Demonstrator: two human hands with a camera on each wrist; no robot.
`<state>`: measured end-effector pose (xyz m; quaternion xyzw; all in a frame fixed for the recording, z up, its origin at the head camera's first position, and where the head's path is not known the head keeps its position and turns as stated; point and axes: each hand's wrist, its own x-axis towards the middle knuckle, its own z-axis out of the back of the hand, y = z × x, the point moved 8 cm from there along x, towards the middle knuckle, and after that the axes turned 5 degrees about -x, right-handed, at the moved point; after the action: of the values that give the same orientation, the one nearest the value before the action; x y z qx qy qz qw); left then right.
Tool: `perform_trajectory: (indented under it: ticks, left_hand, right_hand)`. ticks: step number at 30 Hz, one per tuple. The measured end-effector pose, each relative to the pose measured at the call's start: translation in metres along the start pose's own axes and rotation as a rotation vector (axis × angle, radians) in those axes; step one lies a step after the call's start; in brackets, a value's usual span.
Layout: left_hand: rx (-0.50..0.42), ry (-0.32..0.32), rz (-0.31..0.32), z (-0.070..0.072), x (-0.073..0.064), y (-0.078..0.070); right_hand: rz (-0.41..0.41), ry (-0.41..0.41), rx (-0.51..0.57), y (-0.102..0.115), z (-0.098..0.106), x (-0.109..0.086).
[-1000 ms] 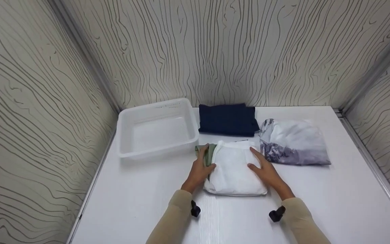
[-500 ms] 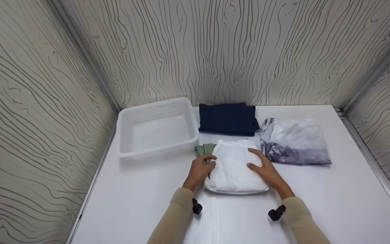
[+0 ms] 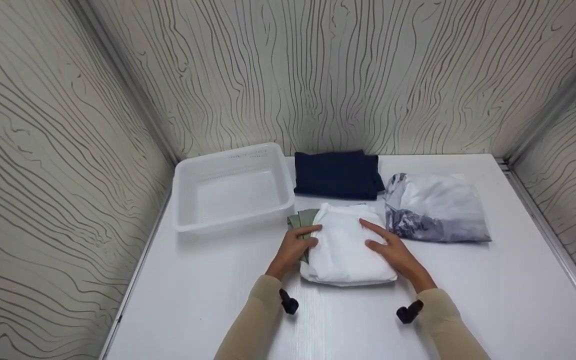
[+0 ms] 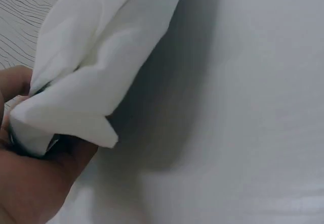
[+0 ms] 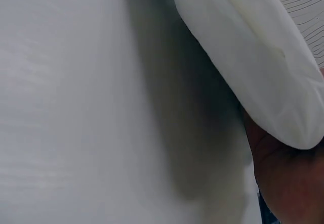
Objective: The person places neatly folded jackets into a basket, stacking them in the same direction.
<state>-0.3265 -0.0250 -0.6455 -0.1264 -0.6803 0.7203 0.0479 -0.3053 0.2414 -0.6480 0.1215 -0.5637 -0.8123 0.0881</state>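
Note:
A folded white garment (image 3: 348, 252) lies in the middle of the white table, between both hands. My left hand (image 3: 292, 250) grips its left side, with thumb and a finger showing on top; in the left wrist view the fingers curl round the cloth edge (image 4: 76, 105). On the opposite side my right hand (image 3: 397, 254) holds the garment, index finger and thumb spread over its top and the palm against its edge in the right wrist view. Folded green cloth (image 3: 307, 218) sticks out from under the white garment's left side, close by the left hand. Both wrist views show shadow beneath the garment's front edge.
A white plastic basket (image 3: 235, 220) stands at the back left. Dark navy folded cloth (image 3: 337, 175) lies behind the white garment. To the right sits a folded white and grey-purple garment (image 3: 438, 210). Patterned walls (image 3: 328, 75) enclose the table at the back and sides.
The left hand's index finger has moved from the green cloth onto the white garment's edge. The right index finger has slid slightly inward. The white garment has barely shifted.

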Motion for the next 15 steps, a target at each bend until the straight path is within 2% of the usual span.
perform_trajectory:
  ticks: [15]
  left_hand:
    - [-0.059, 0.002, -0.003, -0.005, 0.008, -0.027]
  right_hand:
    - [0.045, -0.099, -0.061, 0.029, 0.028, 0.002]
